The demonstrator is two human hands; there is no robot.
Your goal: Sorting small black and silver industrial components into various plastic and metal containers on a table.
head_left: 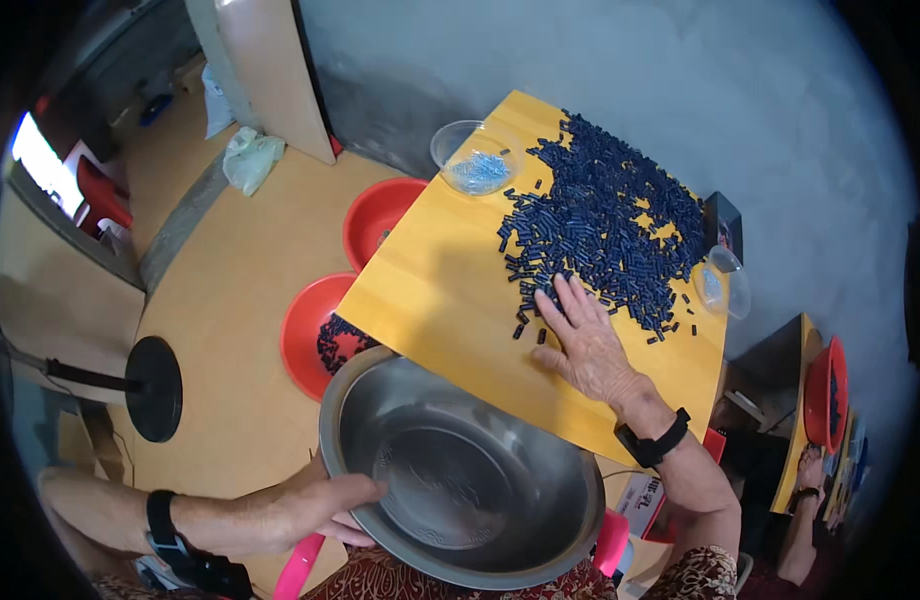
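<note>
My left hand grips the near left rim of a wide grey metal basin, its thumb over the edge. The basin's inside is bare, and it is held under the near edge of a yellow table. On the table, a large pile of small dark tube-shaped pieces spreads toward the far right. My right hand lies palm down at the pile's near edge, fingers stretched out and fingertips touching the pieces. A few loose pieces lie beside its fingers.
Clear plastic dishes with small clear parts sit at the table's edges. Left of it are red basins, the nearer holding dark pieces. Another person's hand shows at far right. A round black base stands on the floor.
</note>
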